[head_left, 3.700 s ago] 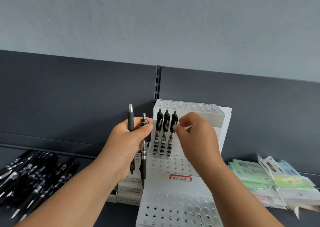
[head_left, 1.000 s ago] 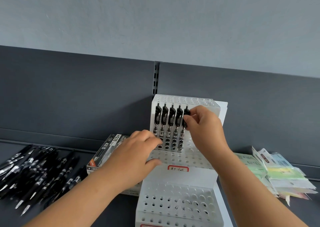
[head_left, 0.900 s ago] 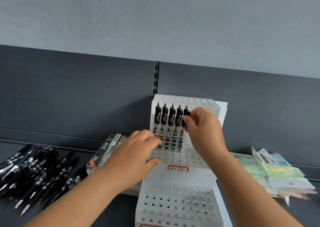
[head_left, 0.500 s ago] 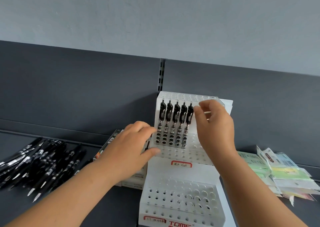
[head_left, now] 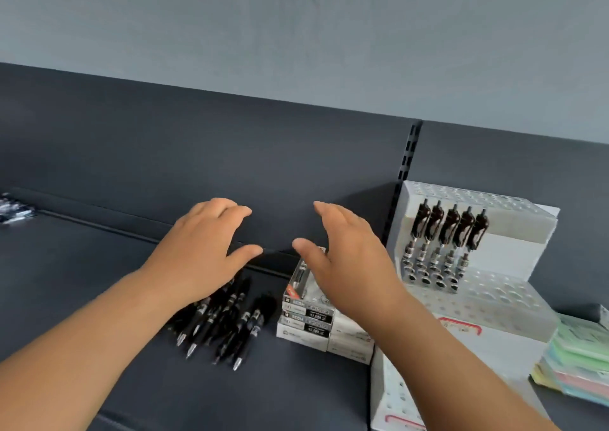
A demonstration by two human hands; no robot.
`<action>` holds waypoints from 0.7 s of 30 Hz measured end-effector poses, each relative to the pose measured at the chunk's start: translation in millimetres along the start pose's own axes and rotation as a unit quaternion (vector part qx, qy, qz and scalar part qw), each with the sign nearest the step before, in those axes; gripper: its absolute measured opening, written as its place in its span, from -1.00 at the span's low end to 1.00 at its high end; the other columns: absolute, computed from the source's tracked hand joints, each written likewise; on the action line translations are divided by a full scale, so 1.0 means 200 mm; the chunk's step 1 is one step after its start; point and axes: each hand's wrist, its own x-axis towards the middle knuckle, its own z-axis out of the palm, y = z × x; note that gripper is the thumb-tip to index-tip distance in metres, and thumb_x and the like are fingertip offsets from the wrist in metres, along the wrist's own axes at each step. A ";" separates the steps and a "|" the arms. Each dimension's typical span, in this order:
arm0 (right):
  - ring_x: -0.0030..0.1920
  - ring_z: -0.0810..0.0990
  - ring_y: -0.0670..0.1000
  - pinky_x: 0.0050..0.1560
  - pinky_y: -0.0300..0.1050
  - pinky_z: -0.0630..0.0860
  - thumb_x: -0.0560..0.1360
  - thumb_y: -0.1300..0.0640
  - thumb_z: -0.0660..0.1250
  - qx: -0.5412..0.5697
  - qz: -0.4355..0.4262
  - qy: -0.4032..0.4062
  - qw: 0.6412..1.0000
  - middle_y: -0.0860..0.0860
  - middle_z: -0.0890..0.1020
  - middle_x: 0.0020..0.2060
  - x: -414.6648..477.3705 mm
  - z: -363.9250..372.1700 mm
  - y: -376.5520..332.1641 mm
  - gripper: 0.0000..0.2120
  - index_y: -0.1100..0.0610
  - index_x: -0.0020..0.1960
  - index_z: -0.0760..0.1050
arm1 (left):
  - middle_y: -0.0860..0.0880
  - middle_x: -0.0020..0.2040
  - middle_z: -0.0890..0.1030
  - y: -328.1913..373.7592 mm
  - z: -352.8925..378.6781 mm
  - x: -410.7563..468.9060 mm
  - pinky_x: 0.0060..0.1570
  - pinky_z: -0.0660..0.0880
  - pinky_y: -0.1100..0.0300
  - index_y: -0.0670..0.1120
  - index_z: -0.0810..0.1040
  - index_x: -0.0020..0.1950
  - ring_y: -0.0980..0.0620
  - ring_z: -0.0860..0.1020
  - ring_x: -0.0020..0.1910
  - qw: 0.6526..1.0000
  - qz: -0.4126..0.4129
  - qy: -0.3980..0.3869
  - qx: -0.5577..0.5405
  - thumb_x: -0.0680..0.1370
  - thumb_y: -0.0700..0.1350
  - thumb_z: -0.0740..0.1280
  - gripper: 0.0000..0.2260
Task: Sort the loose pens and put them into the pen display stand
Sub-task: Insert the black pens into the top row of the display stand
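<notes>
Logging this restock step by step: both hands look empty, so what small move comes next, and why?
Probably lower the left hand onto the loose pens beneath it and grip a few: it and the right hand are empty, and the display stand holds only five pens, many holes free.

Left hand [head_left: 201,249] extended palm-down toward 1 o'clock, fingers loosely spread, empty. Right hand [head_left: 346,259] at its 3 o'clock, fingers straight toward 11 o'clock, empty.
</notes>
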 end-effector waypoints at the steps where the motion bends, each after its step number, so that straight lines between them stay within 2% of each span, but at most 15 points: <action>1: 0.48 0.14 -0.04 0.46 -0.12 0.12 0.57 -0.16 0.16 -0.002 -0.001 -0.016 1.000 -0.05 0.24 0.48 0.02 0.06 -0.05 -0.39 0.05 0.52 0.10 | 0.09 0.41 0.29 -0.08 -0.01 -0.01 0.33 0.23 0.14 0.03 0.25 0.48 0.06 0.23 0.41 1.000 -0.011 -0.007 0.004 0.53 0.21 0.22 -0.44; 5: 0.51 0.04 -0.02 0.50 -0.06 0.04 0.57 -0.20 0.12 -0.006 0.003 -0.068 0.998 -0.03 0.13 0.52 0.10 0.28 -0.20 -0.35 0.05 0.54 0.03 | 0.09 0.43 0.27 -0.38 -0.03 -0.03 0.34 0.22 0.13 0.04 0.22 0.49 0.05 0.21 0.42 0.998 -0.046 -0.039 0.025 0.54 0.24 0.18 -0.43; 10: 0.52 0.04 0.00 0.50 -0.02 0.05 0.57 -0.21 0.10 -0.006 0.025 -0.114 0.993 0.00 0.13 0.52 0.18 0.56 -0.35 -0.35 0.06 0.54 0.04 | 0.05 0.44 0.29 -0.70 0.01 -0.04 0.35 0.24 0.09 0.02 0.22 0.49 0.01 0.22 0.43 0.992 -0.083 -0.092 0.023 0.54 0.23 0.19 -0.42; 15: 0.52 0.06 0.05 0.50 -0.01 0.04 0.57 -0.23 0.09 -0.020 0.081 -0.167 0.982 0.02 0.13 0.52 0.22 0.80 -0.40 -0.35 0.07 0.54 0.05 | -0.01 0.44 0.32 -0.89 0.12 -0.03 0.33 0.29 0.04 0.00 0.21 0.48 -0.06 0.26 0.42 0.977 -0.127 -0.169 0.019 0.54 0.26 0.16 -0.40; 18: 0.52 0.06 0.08 0.49 0.00 0.05 0.57 -0.23 0.08 -0.026 0.107 -0.197 0.974 0.02 0.13 0.52 0.23 0.90 -0.43 -0.36 0.07 0.53 0.07 | -0.04 0.39 0.38 -0.95 0.20 -0.03 0.26 0.35 0.04 -0.03 0.26 0.43 -0.08 0.32 0.37 0.960 -0.173 -0.220 -0.001 0.53 0.29 0.14 -0.41; 21: 0.49 0.11 0.10 0.45 0.02 0.11 0.56 -0.24 0.07 -0.021 0.133 -0.204 0.970 0.01 0.17 0.50 0.23 0.99 -0.47 -0.36 0.06 0.52 0.09 | -0.03 0.45 0.34 -0.98 0.28 -0.02 0.25 0.34 0.04 -0.02 0.20 0.48 -0.08 0.32 0.40 0.943 -0.207 -0.258 -0.028 0.51 0.33 0.13 -0.35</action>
